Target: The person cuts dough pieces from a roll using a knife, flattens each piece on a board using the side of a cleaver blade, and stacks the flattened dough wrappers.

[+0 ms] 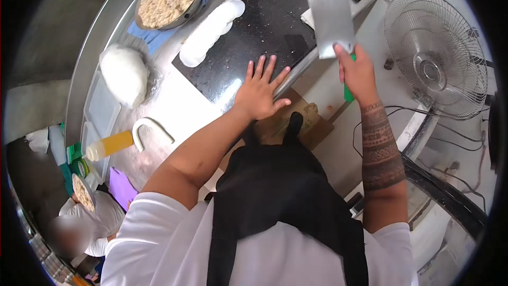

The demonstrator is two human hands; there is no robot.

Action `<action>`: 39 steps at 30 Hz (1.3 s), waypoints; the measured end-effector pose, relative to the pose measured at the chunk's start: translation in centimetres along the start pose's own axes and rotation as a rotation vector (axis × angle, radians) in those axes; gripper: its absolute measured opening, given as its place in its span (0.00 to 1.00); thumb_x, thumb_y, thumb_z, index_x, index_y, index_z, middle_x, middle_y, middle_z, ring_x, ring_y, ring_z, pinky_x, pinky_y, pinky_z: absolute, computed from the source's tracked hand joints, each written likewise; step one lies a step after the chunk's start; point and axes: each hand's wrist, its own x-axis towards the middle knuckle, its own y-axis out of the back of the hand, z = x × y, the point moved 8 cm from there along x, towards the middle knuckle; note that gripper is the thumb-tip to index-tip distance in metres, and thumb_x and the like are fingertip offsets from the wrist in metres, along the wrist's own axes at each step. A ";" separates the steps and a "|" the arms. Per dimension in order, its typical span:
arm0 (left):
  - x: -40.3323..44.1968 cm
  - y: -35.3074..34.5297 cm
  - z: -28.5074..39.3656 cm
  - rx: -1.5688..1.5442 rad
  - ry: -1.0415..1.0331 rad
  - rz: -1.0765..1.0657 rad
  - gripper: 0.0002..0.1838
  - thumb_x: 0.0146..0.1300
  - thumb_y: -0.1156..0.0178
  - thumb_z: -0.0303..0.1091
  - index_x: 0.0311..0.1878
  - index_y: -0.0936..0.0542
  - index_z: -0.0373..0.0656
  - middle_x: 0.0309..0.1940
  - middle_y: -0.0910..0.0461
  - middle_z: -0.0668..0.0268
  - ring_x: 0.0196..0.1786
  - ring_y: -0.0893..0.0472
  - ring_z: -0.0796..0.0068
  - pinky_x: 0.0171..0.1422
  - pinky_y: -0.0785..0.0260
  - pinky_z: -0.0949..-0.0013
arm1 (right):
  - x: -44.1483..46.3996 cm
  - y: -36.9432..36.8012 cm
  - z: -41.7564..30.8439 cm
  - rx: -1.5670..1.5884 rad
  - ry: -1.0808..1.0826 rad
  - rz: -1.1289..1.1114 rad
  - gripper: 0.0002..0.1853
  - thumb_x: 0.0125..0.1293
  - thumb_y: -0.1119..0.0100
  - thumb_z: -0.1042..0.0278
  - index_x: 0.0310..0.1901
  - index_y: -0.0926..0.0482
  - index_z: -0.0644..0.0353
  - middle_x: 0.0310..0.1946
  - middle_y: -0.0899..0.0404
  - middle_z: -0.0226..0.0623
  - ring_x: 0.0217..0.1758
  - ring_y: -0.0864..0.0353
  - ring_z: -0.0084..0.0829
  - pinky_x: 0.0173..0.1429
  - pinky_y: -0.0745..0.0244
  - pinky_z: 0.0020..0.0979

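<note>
My left hand (260,92) lies flat with its fingers spread on the near edge of a dark speckled slab (264,32), holding nothing. In my right hand (360,74) is a wide-bladed cleaver (329,13); the fingers wrap round its green handle, and the blade points away from me over the slab's right edge. A row of overlapping white rounds (209,34) lies along the slab's left side. Behind it, at the back left, a metal bowl (197,12) holds a pale chunky filling (168,1) with a utensil standing in it.
A bag of white dough (124,76), a bottle of yellow liquid (110,145) and a curved white strip (150,122) lie left. A wire fan (434,58) stands right, with cables below. Another person (98,217) holding a bowl is at lower left.
</note>
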 end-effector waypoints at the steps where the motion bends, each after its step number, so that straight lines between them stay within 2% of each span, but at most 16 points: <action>1: 0.0 -0.1 0.6 -0.008 -0.018 -0.035 0.55 0.71 0.51 0.81 0.92 0.47 0.59 0.90 0.55 0.37 0.91 0.54 0.31 0.92 0.64 0.31 | 1.2 0.1 0.0 0.103 0.010 0.039 0.20 0.80 0.33 0.49 0.45 0.21 0.62 0.27 0.22 0.31 0.21 0.24 0.23 0.26 0.26 0.32; 5: 1.1 0.2 0.2 -0.100 -0.111 -0.026 0.57 0.69 0.48 0.82 0.92 0.45 0.59 0.90 0.54 0.39 0.91 0.52 0.31 0.93 0.63 0.34 | 4.1 -2.0 8.1 0.218 -0.167 0.102 0.19 0.80 0.31 0.51 0.44 0.22 0.60 0.25 0.25 0.26 0.20 0.26 0.22 0.26 0.27 0.31; 8: 0.5 0.6 0.4 -0.130 -0.211 -0.021 0.60 0.67 0.43 0.80 0.92 0.47 0.53 0.91 0.56 0.39 0.92 0.55 0.34 0.93 0.64 0.36 | 3.0 -3.0 15.8 0.304 -0.334 -0.012 0.20 0.76 0.27 0.51 0.49 0.19 0.63 0.27 0.22 0.28 0.20 0.26 0.21 0.24 0.30 0.29; 11: 0.1 1.7 -2.4 -0.651 -0.151 0.131 0.58 0.73 0.42 0.74 0.92 0.52 0.47 0.91 0.60 0.39 0.93 0.60 0.37 0.94 0.67 0.40 | -2.3 -3.8 10.4 -0.047 -0.291 -0.197 0.26 0.72 0.23 0.49 0.56 0.16 0.66 0.35 0.14 0.35 0.28 0.17 0.26 0.34 0.20 0.32; 12: 0.5 1.8 -4.5 -0.972 -0.023 0.261 0.58 0.75 0.38 0.67 0.91 0.53 0.40 0.92 0.62 0.39 0.94 0.61 0.40 0.94 0.65 0.44 | -3.4 -4.8 9.9 -0.072 -0.197 -0.255 0.28 0.70 0.21 0.50 0.56 0.16 0.67 0.36 0.14 0.36 0.32 0.16 0.28 0.38 0.19 0.34; 13: 0.6 2.0 -7.2 -1.108 0.114 0.395 0.56 0.76 0.38 0.64 0.91 0.52 0.37 0.92 0.61 0.40 0.94 0.59 0.43 0.94 0.64 0.47 | -4.5 -5.9 9.6 -0.095 -0.105 -0.311 0.29 0.68 0.20 0.51 0.56 0.17 0.68 0.37 0.14 0.37 0.35 0.14 0.30 0.42 0.18 0.35; 15: 0.6 5.0 -10.9 -0.872 0.234 0.495 0.53 0.77 0.39 0.64 0.91 0.49 0.42 0.91 0.56 0.41 0.93 0.55 0.39 0.94 0.63 0.41 | -5.9 -8.7 8.4 -0.181 0.013 -0.447 0.31 0.65 0.17 0.51 0.57 0.17 0.69 0.41 0.13 0.41 0.42 0.13 0.34 0.50 0.17 0.38; 18: 1.5 6.8 -9.1 -0.077 0.038 0.238 0.51 0.75 0.38 0.64 0.91 0.45 0.52 0.91 0.51 0.45 0.92 0.52 0.39 0.93 0.61 0.37 | -7.0 -13.8 6.3 -0.319 0.057 -0.679 0.34 0.61 0.15 0.52 0.58 0.17 0.69 0.46 0.11 0.49 0.50 0.12 0.41 0.57 0.18 0.42; 19: 1.0 5.0 -7.7 -0.027 -0.147 0.129 0.48 0.73 0.38 0.68 0.90 0.40 0.60 0.90 0.49 0.46 0.91 0.49 0.34 0.92 0.60 0.30 | -7.0 -15.6 6.4 -0.324 0.060 -0.740 0.34 0.60 0.14 0.52 0.58 0.17 0.68 0.47 0.11 0.51 0.51 0.11 0.43 0.58 0.18 0.43; 21: -1.2 1.8 -6.0 0.004 -0.264 -0.056 0.49 0.71 0.39 0.71 0.90 0.40 0.62 0.91 0.49 0.46 0.90 0.48 0.34 0.92 0.59 0.31 | -7.0 -17.0 6.8 -0.335 0.046 -0.807 0.34 0.59 0.13 0.51 0.58 0.17 0.67 0.48 0.11 0.53 0.52 0.11 0.46 0.59 0.19 0.44; 24: -2.0 0.7 -3.8 -0.074 -0.209 -0.105 0.49 0.71 0.41 0.72 0.90 0.40 0.66 0.90 0.49 0.45 0.91 0.49 0.35 0.91 0.59 0.29 | -8.7 -15.5 8.1 -0.301 -0.043 -0.893 0.34 0.59 0.14 0.50 0.58 0.17 0.67 0.48 0.11 0.57 0.54 0.10 0.53 0.59 0.19 0.46; 26: -2.4 -0.1 -1.5 -0.105 -0.181 -0.152 0.49 0.71 0.40 0.72 0.90 0.41 0.66 0.91 0.50 0.47 0.91 0.50 0.36 0.91 0.59 0.28 | -10.1 -14.1 9.0 -0.379 -0.001 -0.890 0.36 0.61 0.16 0.45 0.59 0.18 0.66 0.47 0.11 0.56 0.56 0.10 0.55 0.60 0.19 0.49; 28: -1.6 -0.2 -1.5 -0.102 -0.181 -0.148 0.49 0.71 0.40 0.72 0.90 0.41 0.66 0.91 0.50 0.48 0.91 0.50 0.36 0.91 0.59 0.28 | -9.9 -14.1 9.6 -0.409 0.015 -0.904 0.38 0.63 0.18 0.40 0.61 0.20 0.65 0.49 0.11 0.57 0.59 0.11 0.58 0.61 0.19 0.52; 31: -0.6 0.5 -3.1 -0.078 -0.166 -0.125 0.49 0.71 0.40 0.71 0.90 0.41 0.66 0.91 0.50 0.49 0.91 0.50 0.37 0.90 0.59 0.27 | -7.9 -14.5 8.1 -0.562 0.012 -0.857 0.39 0.62 0.17 0.42 0.61 0.21 0.66 0.52 0.12 0.60 0.59 0.12 0.59 0.62 0.19 0.52; 34: 1.0 1.7 -5.5 0.001 -0.196 -0.046 0.48 0.71 0.40 0.69 0.90 0.41 0.66 0.91 0.50 0.49 0.91 0.50 0.38 0.90 0.59 0.26 | -5.9 -15.5 6.1 -0.484 0.098 -0.787 0.39 0.61 0.17 0.43 0.60 0.22 0.68 0.53 0.13 0.62 0.58 0.12 0.61 0.61 0.19 0.52; 39: 5.0 3.4 -9.7 0.149 -0.252 0.125 0.47 0.73 0.42 0.68 0.90 0.41 0.67 0.91 0.51 0.47 0.91 0.49 0.39 0.91 0.59 0.28 | -1.9 -16.7 1.9 -0.607 0.238 -0.618 0.35 0.60 0.17 0.45 0.53 0.20 0.69 0.47 0.13 0.62 0.55 0.12 0.61 0.59 0.19 0.52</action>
